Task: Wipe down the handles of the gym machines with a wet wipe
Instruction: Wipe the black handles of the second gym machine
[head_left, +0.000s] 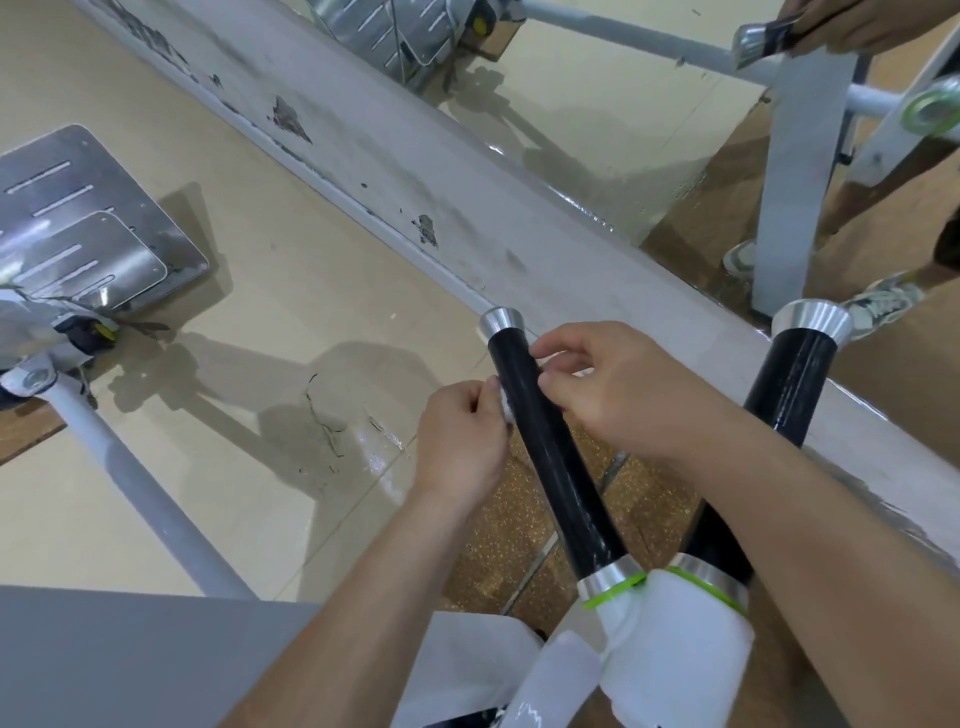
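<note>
Two black handles with silver end caps rise from a white machine frame (670, 639). The left handle (558, 467) runs up the middle of the view; the right handle (795, 374) stands beside it. A white wet wipe (506, 408) is wrapped behind the upper part of the left handle. My left hand (460, 441) pinches the wipe's left end against the handle. My right hand (602, 374) pinches the wipe's other end on the handle's right side, just below the silver cap (501, 321).
A wall mirror (597, 130) above a scuffed grey sill (467, 208) reflects the machine and a hand. A steel footplate (88, 223) and a white frame tube (145, 493) stand at the left on beige tiles. Brown rubber flooring lies under the handles.
</note>
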